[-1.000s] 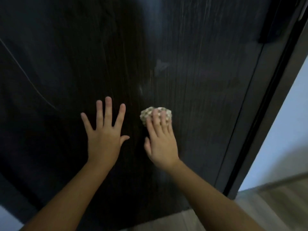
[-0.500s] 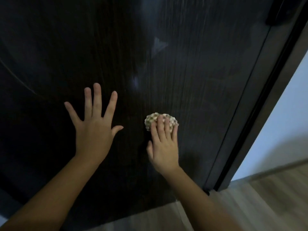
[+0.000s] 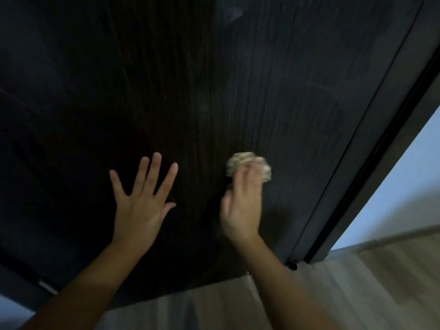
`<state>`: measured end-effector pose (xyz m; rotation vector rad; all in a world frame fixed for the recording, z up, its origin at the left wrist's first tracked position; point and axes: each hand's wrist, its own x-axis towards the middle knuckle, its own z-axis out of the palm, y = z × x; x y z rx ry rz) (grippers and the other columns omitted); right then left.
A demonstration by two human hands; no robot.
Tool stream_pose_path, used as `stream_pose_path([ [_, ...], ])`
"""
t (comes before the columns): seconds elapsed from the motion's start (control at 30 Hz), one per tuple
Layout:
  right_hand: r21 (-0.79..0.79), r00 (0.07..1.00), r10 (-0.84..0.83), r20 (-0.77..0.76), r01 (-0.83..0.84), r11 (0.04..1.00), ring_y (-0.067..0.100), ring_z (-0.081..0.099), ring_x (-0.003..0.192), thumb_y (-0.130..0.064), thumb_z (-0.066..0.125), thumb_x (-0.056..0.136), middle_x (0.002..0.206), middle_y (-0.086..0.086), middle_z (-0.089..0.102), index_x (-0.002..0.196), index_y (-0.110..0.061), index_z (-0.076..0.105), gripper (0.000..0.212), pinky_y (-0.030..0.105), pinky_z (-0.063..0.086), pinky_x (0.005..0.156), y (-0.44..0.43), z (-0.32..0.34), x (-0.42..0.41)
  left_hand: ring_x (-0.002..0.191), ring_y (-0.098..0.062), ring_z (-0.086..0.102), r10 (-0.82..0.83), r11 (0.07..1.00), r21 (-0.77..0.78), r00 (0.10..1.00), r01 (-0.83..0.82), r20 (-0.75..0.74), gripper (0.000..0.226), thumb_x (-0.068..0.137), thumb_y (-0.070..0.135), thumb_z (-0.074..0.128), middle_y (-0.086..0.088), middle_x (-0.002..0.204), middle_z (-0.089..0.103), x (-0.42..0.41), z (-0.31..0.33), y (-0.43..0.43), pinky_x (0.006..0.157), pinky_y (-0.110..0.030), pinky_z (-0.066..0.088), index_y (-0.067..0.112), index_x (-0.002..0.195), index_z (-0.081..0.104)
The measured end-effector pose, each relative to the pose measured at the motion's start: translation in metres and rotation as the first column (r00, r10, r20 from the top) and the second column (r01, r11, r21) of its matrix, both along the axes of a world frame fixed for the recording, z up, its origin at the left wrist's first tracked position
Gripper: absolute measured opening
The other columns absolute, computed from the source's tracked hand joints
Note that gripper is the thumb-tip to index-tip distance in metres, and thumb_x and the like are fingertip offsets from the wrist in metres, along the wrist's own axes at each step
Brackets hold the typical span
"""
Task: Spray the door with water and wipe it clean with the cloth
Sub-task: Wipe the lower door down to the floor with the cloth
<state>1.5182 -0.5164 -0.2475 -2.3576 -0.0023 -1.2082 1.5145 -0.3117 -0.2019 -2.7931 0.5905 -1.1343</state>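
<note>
Dim room, pale wood-look floor (image 3: 357, 289) at the bottom, lighter wall (image 3: 409, 182) off to the right past the dark frame (image 3: 390, 129). Dark wood-grain door (image 3: 250, 96) fills most of the view, w/ faint streaks up its right half, prob. wet film but can't be sure. Left hand (image 3: 140, 206) is flat on the door, fingers straight and spread, holding nothing, looks like it's bracing. Right hand (image 3: 242, 206) is blurred; fingers lie over a small bunched pale cloth (image 3: 247, 164) and press it to the door low down, right of centre, near the frame side. Whether they curl round the wad or just lie flat on it, can't tell thru the blur. No spray bottle in sight, so I'd say spraying's done for now and this is the wiping step. Next move, imo: run the cloth in overlapping strokes w/ steady pressure across the lower panel, left half incl.
</note>
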Motion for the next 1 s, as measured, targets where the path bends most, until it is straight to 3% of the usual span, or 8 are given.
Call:
stream_pose_path([
  [0.17, 0.739, 0.981, -0.179, -0.073, 0.174, 0.651, 0.034, -0.009, 0.146, -0.012, 0.029, 0.088, 0.155, 0.026, -0.013, 0.148, 0.007, 0.005, 0.067, 0.016, -0.009, 0.115, -0.053, 0.010, 0.020, 0.145, -0.033, 0.006, 0.013, 0.998, -0.060, 1.000, -0.013, -0.001, 0.099, 0.072, 0.023, 0.080, -0.013, 0.159, -0.001, -0.004, -0.008, -0.008, 0.106, -0.070, -0.002, 0.019, 0.151, 0.020],
  [0.3, 0.281, 0.996, 0.017, -0.084, 0.007, 0.960, 0.032, -0.010, 0.145, -0.020, 0.033, 0.088, 0.155, 0.024, -0.004, 0.148, 0.005, 0.013, 0.068, 0.037, -0.003, 0.120, 0.025, -0.021, -0.007, 0.146, -0.031, 0.003, 0.051, 0.990, -0.129, 0.998, -0.055, -0.040, 0.094, 0.075, 0.018, 0.076, -0.011, 0.159, -0.001, -0.009, -0.020, -0.017, 0.106, -0.069, -0.004, 0.020, 0.151, 0.020],
  [0.4, -0.074, 0.991, 0.084, -0.108, -0.092, 0.993, 0.030, -0.008, 0.146, -0.020, 0.040, 0.087, 0.157, 0.020, 0.006, 0.146, -0.001, 0.021, 0.065, 0.044, 0.005, 0.120, 0.035, -0.051, -0.018, 0.146, -0.029, -0.002, 0.087, 0.979, -0.181, 0.995, -0.095, -0.052, 0.095, 0.077, 0.018, 0.075, -0.009, 0.159, -0.006, -0.012, -0.029, -0.017, 0.107, -0.069, -0.004, 0.020, 0.152, 0.017],
  [0.47, 0.194, 0.995, -0.014, -0.102, 0.034, 0.980, 0.026, -0.007, 0.146, -0.011, 0.040, 0.088, 0.157, 0.021, 0.006, 0.147, 0.004, 0.019, 0.064, 0.039, 0.003, 0.120, 0.006, -0.053, -0.005, 0.147, -0.029, -0.004, 0.096, 0.971, -0.217, 0.994, -0.105, -0.055, 0.093, 0.079, 0.020, 0.073, -0.010, 0.159, -0.007, -0.015, -0.034, -0.014, 0.107, -0.071, -0.002, 0.020, 0.152, 0.015],
  [0.6, 0.831, 0.970, -0.021, -0.240, 0.217, 0.512, 0.028, -0.005, 0.145, -0.006, 0.029, 0.100, 0.158, 0.018, -0.011, 0.150, 0.003, 0.008, 0.055, 0.038, 0.004, 0.119, -0.038, -0.037, 0.002, 0.147, -0.027, -0.005, 0.094, 0.957, -0.266, 0.990, -0.118, -0.101, 0.093, 0.080, 0.019, 0.073, -0.008, 0.159, -0.007, -0.026, -0.054, -0.014, 0.108, -0.071, 0.000, 0.020, 0.152, 0.014],
  [0.87, 0.254, 0.956, 0.133, -0.261, -0.065, 0.965, 0.024, -0.023, 0.143, -0.011, 0.043, 0.090, 0.154, 0.014, -0.022, 0.150, 0.002, 0.004, 0.072, 0.035, -0.005, 0.120, 0.052, -0.085, -0.031, 0.146, -0.023, -0.006, 0.172, 0.931, -0.282, 0.961, -0.231, -0.218, 0.099, 0.077, 0.010, 0.072, -0.009, 0.160, -0.005, -0.035, -0.089, -0.001, 0.106, -0.073, 0.004, 0.020, 0.152, 0.008],
  [0.93, 0.416, 0.974, 0.049, -0.219, 0.048, 0.908, 0.025, -0.014, 0.145, -0.003, 0.043, 0.093, 0.155, 0.013, -0.020, 0.150, 0.000, -0.001, 0.072, 0.029, 0.000, 0.120, 0.018, -0.079, -0.020, 0.147, -0.025, -0.006, 0.178, 0.927, -0.284, 0.954, -0.245, -0.242, 0.099, 0.078, 0.008, 0.071, -0.008, 0.159, -0.009, -0.033, -0.087, 0.002, 0.107, -0.071, 0.003, 0.019, 0.153, 0.007],
  [1.0, 0.730, 0.978, 0.009, -0.208, 0.149, 0.667, 0.026, -0.008, 0.147, 0.003, 0.038, 0.096, 0.156, 0.017, -0.019, 0.149, 0.003, -0.003, 0.068, 0.006, -0.004, 0.110, -0.019, -0.060, -0.003, 0.147, -0.027, -0.003, 0.184, 0.931, -0.260, 0.946, -0.254, -0.266, 0.099, 0.077, 0.008, 0.072, -0.007, 0.160, -0.009, -0.033, -0.092, 0.003, 0.107, -0.071, 0.003, 0.018, 0.153, 0.009],
])
